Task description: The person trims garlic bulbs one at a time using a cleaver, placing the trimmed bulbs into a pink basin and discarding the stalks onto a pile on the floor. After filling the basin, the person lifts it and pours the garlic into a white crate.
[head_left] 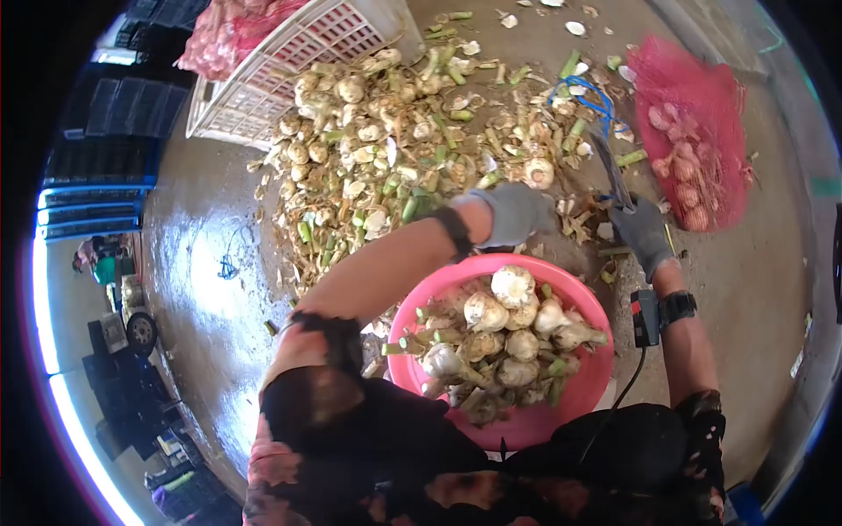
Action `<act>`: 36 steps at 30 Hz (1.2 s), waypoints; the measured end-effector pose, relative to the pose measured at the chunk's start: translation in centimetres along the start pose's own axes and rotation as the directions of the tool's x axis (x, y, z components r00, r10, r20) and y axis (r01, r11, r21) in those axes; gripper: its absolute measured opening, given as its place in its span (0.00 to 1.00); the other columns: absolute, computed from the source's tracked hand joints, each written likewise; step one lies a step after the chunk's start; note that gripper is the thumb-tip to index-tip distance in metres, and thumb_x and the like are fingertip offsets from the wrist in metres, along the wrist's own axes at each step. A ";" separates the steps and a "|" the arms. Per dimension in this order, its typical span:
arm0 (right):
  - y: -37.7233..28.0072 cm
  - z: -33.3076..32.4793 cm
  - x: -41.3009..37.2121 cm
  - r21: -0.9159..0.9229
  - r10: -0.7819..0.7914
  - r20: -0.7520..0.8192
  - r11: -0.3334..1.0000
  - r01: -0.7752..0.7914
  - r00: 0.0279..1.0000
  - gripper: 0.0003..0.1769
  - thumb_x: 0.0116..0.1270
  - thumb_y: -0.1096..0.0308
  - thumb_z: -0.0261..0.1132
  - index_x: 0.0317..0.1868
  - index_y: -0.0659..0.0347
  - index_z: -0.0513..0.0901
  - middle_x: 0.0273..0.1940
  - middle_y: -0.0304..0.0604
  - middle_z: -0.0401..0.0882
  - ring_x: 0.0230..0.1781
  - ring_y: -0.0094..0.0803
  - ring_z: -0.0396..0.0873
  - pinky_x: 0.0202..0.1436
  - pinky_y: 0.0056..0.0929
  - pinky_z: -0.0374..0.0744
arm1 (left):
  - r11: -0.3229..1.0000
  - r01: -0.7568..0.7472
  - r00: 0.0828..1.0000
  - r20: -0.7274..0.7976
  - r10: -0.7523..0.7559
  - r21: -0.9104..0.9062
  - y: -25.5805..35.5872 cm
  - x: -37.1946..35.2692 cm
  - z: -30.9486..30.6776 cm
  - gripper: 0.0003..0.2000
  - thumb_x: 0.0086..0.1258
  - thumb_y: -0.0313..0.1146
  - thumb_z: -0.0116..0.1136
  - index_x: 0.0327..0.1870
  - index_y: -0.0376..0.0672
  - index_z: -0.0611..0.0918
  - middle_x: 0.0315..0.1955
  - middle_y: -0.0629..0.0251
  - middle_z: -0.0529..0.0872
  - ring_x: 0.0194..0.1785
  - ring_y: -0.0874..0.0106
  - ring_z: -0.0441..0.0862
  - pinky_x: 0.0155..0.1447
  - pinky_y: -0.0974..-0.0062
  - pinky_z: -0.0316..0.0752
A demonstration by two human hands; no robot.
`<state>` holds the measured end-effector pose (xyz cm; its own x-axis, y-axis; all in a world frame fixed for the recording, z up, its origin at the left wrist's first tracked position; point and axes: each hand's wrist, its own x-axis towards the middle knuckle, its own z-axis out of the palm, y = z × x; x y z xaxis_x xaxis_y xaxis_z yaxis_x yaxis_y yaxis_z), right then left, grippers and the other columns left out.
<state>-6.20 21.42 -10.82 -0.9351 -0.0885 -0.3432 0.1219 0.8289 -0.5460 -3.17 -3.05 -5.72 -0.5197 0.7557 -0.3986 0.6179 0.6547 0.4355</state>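
My left hand (517, 216), in a grey glove, reaches over the far rim of a pink basin (599, 386). Its fingers are smeared by motion, so I cannot tell whether they hold anything. Just beyond them a garlic bulb (538, 173) lies on the floor. In my gloved right hand (643, 233) is a pair of long dark metal shears (607, 162), pointing away from me, with my fingers wrapped round the handle end. Garlic bulbs with cut stalks (522, 344) fill much of the basin, which sits close in front of my body.
A wide heap of garlic and stalk trimmings (368, 158) spreads ahead and left. Behind it stands a white plastic crate (263, 96) beside a red mesh sack (232, 35). At right lies another red mesh bag of garlic (693, 149); blue cord (583, 92) lies nearby.
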 end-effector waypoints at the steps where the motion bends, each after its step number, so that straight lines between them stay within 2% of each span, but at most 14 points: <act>1: 0.3 0.3 -0.2 0.043 -0.007 0.000 0.999 0.007 1.000 0.21 0.50 0.56 0.61 0.41 0.61 0.80 0.34 0.54 0.80 0.37 0.46 0.79 0.43 0.36 0.75 | 0.993 -0.046 0.999 -0.010 0.048 0.112 -1.1 0.1 2.4 0.17 0.57 0.31 0.52 0.50 0.47 0.76 0.53 0.64 0.74 0.53 0.64 0.73 0.55 0.69 0.69; 5: 1.6 1.1 0.0 0.091 0.008 0.064 0.996 -0.014 0.998 0.21 0.49 0.57 0.63 0.40 0.62 0.80 0.33 0.53 0.80 0.36 0.44 0.80 0.42 0.34 0.75 | 0.986 0.160 0.983 0.086 -0.163 0.039 -1.2 -0.5 3.4 0.22 0.56 0.29 0.52 0.55 0.50 0.71 0.57 0.65 0.70 0.58 0.63 0.69 0.58 0.68 0.67; 7: 0.4 0.4 -0.7 0.059 -0.081 0.017 0.995 0.080 0.997 0.20 0.49 0.57 0.63 0.39 0.62 0.80 0.32 0.52 0.81 0.35 0.44 0.80 0.41 0.35 0.75 | 0.905 0.312 0.934 -0.080 -0.347 -0.289 -1.0 -1.6 2.9 0.18 0.60 0.33 0.53 0.53 0.46 0.74 0.47 0.62 0.78 0.48 0.65 0.76 0.49 0.69 0.73; 9: -2.4 -0.3 -2.0 0.042 -0.212 -0.048 0.976 0.214 0.976 0.19 0.50 0.57 0.63 0.38 0.62 0.80 0.31 0.52 0.80 0.33 0.46 0.80 0.39 0.36 0.75 | 0.679 0.433 0.812 -0.070 -0.579 -0.593 -0.3 -2.6 0.6 0.19 0.62 0.37 0.54 0.54 0.43 0.74 0.41 0.62 0.81 0.41 0.68 0.80 0.43 0.72 0.76; 10: -4.2 -0.6 -2.3 0.067 -0.260 -0.016 0.963 0.261 0.965 0.18 0.50 0.57 0.63 0.38 0.61 0.80 0.30 0.52 0.80 0.33 0.46 0.79 0.39 0.37 0.76 | 0.344 0.320 0.721 -0.008 -0.693 -0.883 -0.3 -3.1 0.6 0.19 0.63 0.41 0.55 0.50 0.38 0.77 0.31 0.62 0.83 0.29 0.75 0.80 0.33 0.78 0.76; 13: -8.0 -0.7 -2.3 0.095 -0.401 0.066 0.914 0.394 0.914 0.17 0.53 0.57 0.62 0.37 0.61 0.80 0.29 0.53 0.79 0.33 0.49 0.79 0.39 0.39 0.76 | 0.225 0.251 0.732 0.033 -0.680 -0.941 0.5 -4.2 -0.7 0.19 0.62 0.41 0.57 0.48 0.36 0.78 0.32 0.63 0.83 0.28 0.77 0.79 0.30 0.81 0.75; 18: -4.5 1.3 1.2 -0.182 -0.216 0.176 0.952 0.247 0.960 0.17 0.57 0.57 0.57 0.40 0.59 0.80 0.32 0.54 0.79 0.36 0.49 0.78 0.42 0.41 0.76 | 0.474 0.150 0.626 -0.288 -0.725 -0.868 2.5 -7.6 -2.5 0.14 0.62 0.37 0.56 0.44 0.39 0.81 0.31 0.63 0.83 0.33 0.78 0.77 0.38 0.80 0.72; 20: -3.1 2.1 1.5 -0.219 -0.119 0.089 0.966 0.136 0.989 0.16 0.58 0.56 0.55 0.40 0.57 0.80 0.35 0.54 0.79 0.37 0.49 0.78 0.43 0.41 0.75 | 0.625 -0.224 0.473 -0.644 -0.601 -0.748 0.7 -7.5 -0.2 0.13 0.63 0.39 0.56 0.38 0.38 0.81 0.27 0.65 0.81 0.29 0.78 0.76 0.34 0.78 0.72; 23: -7.5 1.1 -1.1 -0.277 -0.300 0.017 0.915 0.293 0.954 0.14 0.58 0.57 0.56 0.38 0.57 0.80 0.36 0.53 0.79 0.37 0.48 0.78 0.42 0.41 0.75 | -0.065 -0.449 0.628 -0.263 -0.732 -0.891 -0.7 -7.1 0.8 0.11 0.67 0.39 0.49 0.31 0.43 0.79 0.22 0.70 0.78 0.22 0.82 0.72 0.23 0.86 0.64; 25: -9.8 1.3 -2.3 -0.286 -0.503 0.020 0.825 0.487 0.864 0.11 0.54 0.59 0.58 0.34 0.55 0.79 0.33 0.49 0.80 0.34 0.47 0.78 0.37 0.40 0.76 | -0.677 -0.550 0.815 -0.137 -0.563 -0.490 -2.3 -6.2 2.5 0.11 0.68 0.39 0.47 0.30 0.45 0.78 0.22 0.73 0.78 0.20 0.85 0.71 0.20 0.89 0.60; 27: -12.4 0.8 -3.9 -0.260 -0.656 0.046 0.721 0.643 0.754 0.10 0.52 0.60 0.60 0.33 0.54 0.78 0.30 0.47 0.79 0.32 0.46 0.79 0.34 0.40 0.75 | -0.631 -0.704 0.709 -0.386 -0.591 -0.327 -1.4 -5.1 4.5 0.11 0.68 0.39 0.46 0.31 0.43 0.76 0.24 0.69 0.79 0.25 0.76 0.76 0.27 0.83 0.69; 29: -13.0 1.7 -4.0 -0.302 -0.740 0.031 0.634 0.712 0.672 0.10 0.51 0.61 0.60 0.33 0.54 0.76 0.28 0.46 0.78 0.30 0.44 0.79 0.32 0.39 0.75 | -0.333 -0.704 0.618 -0.311 -0.722 -0.627 -1.1 -4.3 5.3 0.09 0.67 0.37 0.48 0.34 0.43 0.76 0.25 0.67 0.79 0.28 0.71 0.77 0.33 0.77 0.73; 32: -13.9 2.1 -4.5 -0.322 -0.768 0.033 0.598 0.735 0.639 0.10 0.50 0.63 0.60 0.33 0.54 0.75 0.27 0.45 0.78 0.29 0.43 0.79 0.30 0.39 0.74 | 0.175 -0.353 0.550 -0.355 -0.756 -0.919 -1.8 -4.0 6.9 0.08 0.66 0.33 0.49 0.41 0.42 0.76 0.31 0.63 0.81 0.35 0.67 0.78 0.41 0.71 0.75; 36: -14.0 2.1 -4.7 -0.345 -0.776 -0.038 0.602 0.720 0.630 0.09 0.50 0.65 0.60 0.33 0.55 0.75 0.28 0.46 0.78 0.30 0.43 0.79 0.30 0.39 0.74 | 0.845 0.182 0.665 -0.570 -0.482 -0.503 -2.6 -4.0 7.8 0.11 0.67 0.32 0.43 0.46 0.43 0.76 0.40 0.59 0.81 0.41 0.71 0.78 0.41 0.71 0.76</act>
<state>-2.75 9.08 -3.20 -0.6962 -0.6778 0.2365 -0.7151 0.6257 -0.3118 1.91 -7.98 -11.53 -0.9800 0.1982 -0.0147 0.1312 0.7007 0.7012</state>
